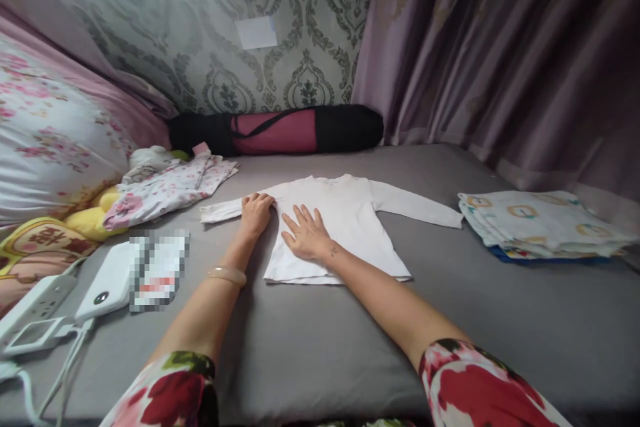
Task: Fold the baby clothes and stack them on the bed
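Note:
A small white long-sleeved shirt (pixel 350 227) lies spread on the grey bed sheet, neckline away from me and both sleeves out to the sides. My left hand (pixel 257 215) is at the base of the left-hand sleeve, its fingers bent and closed on the cloth by the armpit; the fingertips are partly hidden. Flat on the shirt's front, left of its middle, rests my right hand (pixel 307 235) with fingers spread. The right-hand sleeve lies straight, its cuff close to a folded patterned cloth stack (pixel 540 220).
A black and maroon long bag (pixel 275 132) lies along the wall. Printed clothing (pixel 170 190), yellow plush items (pixel 95 217) and a floral pillow (pixel 55 127) are at left. Nearer are a white power bank (pixel 110 280), a blurred packet (pixel 163 270) and a power strip (pixel 40 307) with cables.

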Demonstrator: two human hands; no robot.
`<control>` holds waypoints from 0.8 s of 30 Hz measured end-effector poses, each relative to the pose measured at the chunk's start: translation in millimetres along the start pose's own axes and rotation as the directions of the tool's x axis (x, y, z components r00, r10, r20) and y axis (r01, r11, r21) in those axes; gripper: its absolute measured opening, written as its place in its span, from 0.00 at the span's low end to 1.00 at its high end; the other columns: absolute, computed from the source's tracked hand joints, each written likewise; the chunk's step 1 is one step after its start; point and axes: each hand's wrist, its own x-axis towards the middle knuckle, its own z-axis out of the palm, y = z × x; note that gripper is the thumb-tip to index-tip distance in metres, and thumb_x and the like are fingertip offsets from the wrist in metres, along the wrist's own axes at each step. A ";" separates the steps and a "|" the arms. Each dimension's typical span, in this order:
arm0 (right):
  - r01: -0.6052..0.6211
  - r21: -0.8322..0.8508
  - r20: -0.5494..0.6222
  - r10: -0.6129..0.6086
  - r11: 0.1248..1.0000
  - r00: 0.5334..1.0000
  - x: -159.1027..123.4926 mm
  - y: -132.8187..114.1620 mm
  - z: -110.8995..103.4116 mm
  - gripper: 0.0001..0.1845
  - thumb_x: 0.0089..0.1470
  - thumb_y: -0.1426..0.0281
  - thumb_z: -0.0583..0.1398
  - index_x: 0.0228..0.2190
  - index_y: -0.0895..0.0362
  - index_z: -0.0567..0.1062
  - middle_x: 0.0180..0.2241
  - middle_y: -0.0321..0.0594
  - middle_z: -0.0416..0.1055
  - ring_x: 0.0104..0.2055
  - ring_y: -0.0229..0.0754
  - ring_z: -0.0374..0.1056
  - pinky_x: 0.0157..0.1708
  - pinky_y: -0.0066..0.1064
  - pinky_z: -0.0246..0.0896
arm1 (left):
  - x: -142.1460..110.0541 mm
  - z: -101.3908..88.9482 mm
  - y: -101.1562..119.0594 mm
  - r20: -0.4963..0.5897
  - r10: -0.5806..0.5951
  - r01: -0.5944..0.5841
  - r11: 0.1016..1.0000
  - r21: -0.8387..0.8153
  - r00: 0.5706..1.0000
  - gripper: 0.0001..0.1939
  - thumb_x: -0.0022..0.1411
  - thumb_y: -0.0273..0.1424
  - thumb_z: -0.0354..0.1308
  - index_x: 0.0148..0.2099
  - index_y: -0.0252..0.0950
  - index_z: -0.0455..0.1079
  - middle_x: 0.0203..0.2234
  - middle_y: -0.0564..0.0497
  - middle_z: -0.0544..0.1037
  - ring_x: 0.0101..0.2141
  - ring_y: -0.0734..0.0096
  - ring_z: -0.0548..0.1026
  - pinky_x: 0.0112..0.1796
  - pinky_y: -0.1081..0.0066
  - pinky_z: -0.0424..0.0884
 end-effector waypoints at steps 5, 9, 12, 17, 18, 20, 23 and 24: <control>0.073 0.069 0.090 -0.079 0.995 0.993 -29.6 -21.0 -0.9 0.37 0.63 0.56 0.45 0.66 0.64 0.50 0.69 0.54 0.36 0.70 0.55 0.28 0.63 0.60 0.15 | -2.2 -11.2 11.3 0.052 -0.053 0.054 0.999 -0.010 0.997 0.11 0.61 0.23 0.51 0.44 0.37 0.70 0.44 0.42 0.75 0.48 0.51 0.69 0.50 0.50 0.57; 0.222 0.215 0.182 -0.263 0.951 0.948 -77.1 -42.2 -9.9 0.35 0.61 0.59 0.50 0.64 0.64 0.54 0.68 0.57 0.40 0.70 0.57 0.32 0.63 0.60 0.24 | -4.7 -13.7 34.9 0.115 -0.032 0.037 0.998 -0.041 0.993 0.17 0.61 0.30 0.54 0.52 0.33 0.66 0.48 0.34 0.73 0.50 0.48 0.70 0.49 0.52 0.62; 0.383 0.412 0.243 -0.505 0.827 0.828 -94.5 -34.3 -29.3 0.33 0.56 0.62 0.59 0.60 0.60 0.64 0.65 0.52 0.54 0.67 0.54 0.48 0.64 0.47 0.42 | -6.9 -9.8 55.3 0.171 0.061 -0.039 0.991 -0.130 0.983 0.20 0.61 0.32 0.55 0.55 0.33 0.64 0.51 0.36 0.72 0.51 0.52 0.70 0.50 0.57 0.65; 0.181 0.487 0.078 -0.250 0.854 0.965 -63.3 34.1 -58.3 0.20 0.59 0.75 0.50 0.46 0.60 0.77 0.46 0.40 0.77 0.47 0.41 0.72 0.50 0.30 0.62 | -9.7 6.5 89.6 0.293 0.123 -0.064 0.977 -0.202 0.948 0.21 0.63 0.32 0.52 0.57 0.33 0.62 0.52 0.38 0.71 0.53 0.56 0.69 0.52 0.59 0.66; 0.086 0.407 -0.014 -0.087 0.909 0.996 -54.9 51.1 -59.4 0.20 0.60 0.75 0.49 0.47 0.61 0.76 0.48 0.44 0.76 0.49 0.43 0.71 0.52 0.31 0.61 | -10.9 10.9 96.3 0.305 0.109 -0.059 0.984 -0.170 0.946 0.21 0.64 0.33 0.51 0.57 0.32 0.62 0.52 0.38 0.71 0.54 0.57 0.68 0.53 0.59 0.65; -0.117 0.228 -0.170 0.158 0.967 0.973 -42.8 81.6 -56.2 0.21 0.62 0.72 0.48 0.53 0.63 0.71 0.55 0.50 0.69 0.58 0.46 0.63 0.58 0.37 0.53 | -14.8 19.7 108.4 0.296 0.056 -0.036 0.997 -0.071 0.954 0.22 0.67 0.37 0.47 0.58 0.31 0.61 0.55 0.38 0.69 0.57 0.55 0.65 0.56 0.58 0.61; -0.210 0.005 -0.169 0.208 0.978 0.963 -38.2 108.9 -44.3 0.27 0.65 0.65 0.47 0.61 0.64 0.61 0.65 0.53 0.52 0.68 0.49 0.45 0.65 0.43 0.36 | -23.0 29.4 119.0 0.247 -0.016 -0.002 0.997 0.073 0.969 0.27 0.70 0.41 0.40 0.63 0.28 0.57 0.62 0.34 0.61 0.63 0.50 0.56 0.60 0.52 0.53; -0.213 -0.044 -0.144 0.205 0.976 0.968 -39.2 112.6 -40.6 0.30 0.65 0.62 0.46 0.62 0.64 0.58 0.67 0.52 0.48 0.69 0.49 0.40 0.66 0.44 0.32 | -25.6 30.8 120.0 0.246 -0.018 -0.006 0.995 0.099 0.969 0.29 0.70 0.42 0.38 0.64 0.27 0.55 0.63 0.34 0.58 0.64 0.49 0.54 0.61 0.52 0.51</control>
